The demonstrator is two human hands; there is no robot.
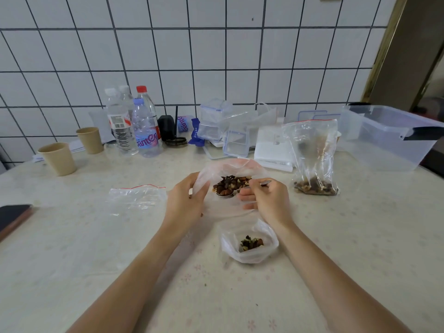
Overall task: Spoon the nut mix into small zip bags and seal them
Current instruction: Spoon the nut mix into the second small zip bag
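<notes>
My left hand (186, 198) grips the left edge of a clear zip bag (233, 168) held open above the table. My right hand (265, 199) holds a metal spoon (258, 184) whose bowl, heaped with nut mix (229, 185), lies inside the bag's mouth. Below my hands an open small bag (249, 243) holds a little nut mix. An empty zip bag with a red strip (137, 197) lies flat to the left. A taller zip bag (312, 157) with nuts at its bottom stands to the right.
Two paper cups (58, 158) stand at the left, water bottles (134, 123) behind them. Clear lidded boxes (221, 126), a white box (272, 147) and a large clear tub (389, 138) line the back. A dark phone (13, 218) lies at the left edge.
</notes>
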